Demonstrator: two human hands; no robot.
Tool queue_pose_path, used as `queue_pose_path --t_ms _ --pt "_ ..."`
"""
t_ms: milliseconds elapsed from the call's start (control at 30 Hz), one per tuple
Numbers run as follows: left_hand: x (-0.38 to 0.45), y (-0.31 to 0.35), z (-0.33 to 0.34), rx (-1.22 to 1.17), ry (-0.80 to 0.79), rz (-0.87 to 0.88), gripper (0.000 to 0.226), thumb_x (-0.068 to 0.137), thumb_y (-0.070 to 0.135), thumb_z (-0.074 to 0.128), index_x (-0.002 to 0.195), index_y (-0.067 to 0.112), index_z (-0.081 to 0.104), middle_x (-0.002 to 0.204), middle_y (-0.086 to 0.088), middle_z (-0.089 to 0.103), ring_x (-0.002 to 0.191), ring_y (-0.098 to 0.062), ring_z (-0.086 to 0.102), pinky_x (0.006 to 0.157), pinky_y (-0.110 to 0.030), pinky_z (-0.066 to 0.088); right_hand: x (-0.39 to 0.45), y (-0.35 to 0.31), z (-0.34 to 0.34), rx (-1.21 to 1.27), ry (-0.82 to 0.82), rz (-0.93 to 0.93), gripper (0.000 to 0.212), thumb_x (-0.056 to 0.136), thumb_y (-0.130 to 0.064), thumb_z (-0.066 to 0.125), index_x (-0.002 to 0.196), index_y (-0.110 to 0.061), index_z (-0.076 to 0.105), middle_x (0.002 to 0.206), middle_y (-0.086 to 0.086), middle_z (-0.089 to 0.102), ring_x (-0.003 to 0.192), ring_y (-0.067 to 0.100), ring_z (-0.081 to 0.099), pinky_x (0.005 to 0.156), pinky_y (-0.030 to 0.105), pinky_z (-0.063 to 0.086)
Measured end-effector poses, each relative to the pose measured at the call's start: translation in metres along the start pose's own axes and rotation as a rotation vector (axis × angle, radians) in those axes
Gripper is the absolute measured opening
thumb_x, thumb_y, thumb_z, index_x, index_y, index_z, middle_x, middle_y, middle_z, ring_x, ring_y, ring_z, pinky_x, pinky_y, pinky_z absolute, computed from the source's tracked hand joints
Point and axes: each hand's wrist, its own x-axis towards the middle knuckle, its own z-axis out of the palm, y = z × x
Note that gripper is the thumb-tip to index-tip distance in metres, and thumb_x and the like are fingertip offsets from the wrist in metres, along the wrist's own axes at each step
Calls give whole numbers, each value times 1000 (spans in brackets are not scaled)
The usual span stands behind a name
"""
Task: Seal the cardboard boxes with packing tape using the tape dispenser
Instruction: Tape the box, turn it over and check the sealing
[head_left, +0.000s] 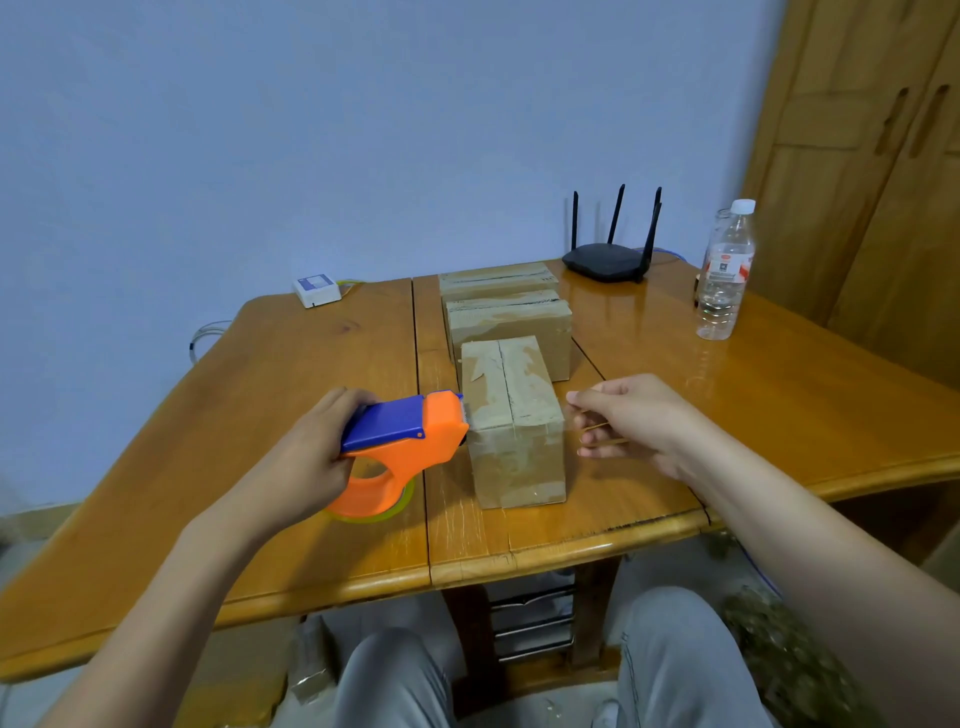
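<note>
Head view, frame centre: left hand (306, 457) grips orange tape dispenser (400, 447) against nearest cardboard box (511, 421) (right hand (623, 421) loosely curled, empty).

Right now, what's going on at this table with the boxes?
A person is taping cardboard boxes at a wooden table. The left hand grips an orange and blue tape dispenser, its front end against the upper left edge of the nearest box. The right hand is beside that box's right side, fingers loose, holding nothing. Two more boxes sit behind it, with a router and water bottle further back.
</note>
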Motion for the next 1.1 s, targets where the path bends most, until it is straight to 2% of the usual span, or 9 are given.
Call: queue_pose_path --t_ms 167,300,567,633,667,733,767,833,1100 --pt "2 0 2 -5 -4 2 55 82 -8 60 118 32 50 109 10 55 93 -6 56 77 -29 50 0 6 2 -3 28 -8 17 94 -16 70 92 0 74 75 8 71 65 17 67 73 39 64" --pt "2 0 2 -2 -10 7 56 81 -9 60 118 32 50 110 10 55 94 -6 56 79 -28 50 -2 14 8 48 57 -13 13 95 -12 68 98 0 71 84 14 71 72 20 69 71 39 64" --pt "1 2 1 -13 -11 1 52 83 -8 61 118 29 51 109 10 55 94 -5 56 76 -21 45 -2 32 20 -55 167 -79 14 95 -17 68 108 -18 63 97 9 73 84 20 73 76 39 64" --pt "1 1 1 -5 -10 1 52 83 -7 62 119 29 51 109 10 55 94 -5 56 75 -20 45 -4 36 20 -118 269 -141 10 96 -18 66 103 -23 63 94 5 73 82 19 72 77 41 62" --pt "0 1 0 -1 -11 1 52 83 -7 62 119 29 51 110 10 55 94 -5 56 75 -20 45 -5 37 19 -170 356 -226 9 97 -17 65 100 -26 63 93 2 72 82 16 69 75 36 60" --pt "0 0 0 1 -8 4 53 83 -7 62 119 30 50 110 10 55 95 -5 56 75 -20 45 -12 31 17 -284 512 -475 10 97 -15 63 99 -25 65 94 -5 69 83 2 62 71 14 50" --pt "0 0 0 -1 -7 3 54 83 -8 61 118 31 50 110 10 55 95 -5 56 75 -20 45 -17 25 17 -335 539 -601 10 97 -13 63 100 -22 67 94 -8 68 84 -3 60 70 7 45" --pt "1 1 1 -7 -9 -1 54 83 -9 60 118 31 49 110 9 56 95 -5 56 75 -21 44 -24 16 20 -427 501 -770 11 95 -11 67 102 -18 72 94 -9 68 85 -6 58 75 1 43" --pt "2 3 4 -35 -15 -4 52 84 -6 61 118 32 51 107 14 55 93 -3 56 75 -18 42 -22 14 24 -610 347 -744 12 92 -11 71 101 -17 77 96 -8 67 84 -2 56 77 -5 35"
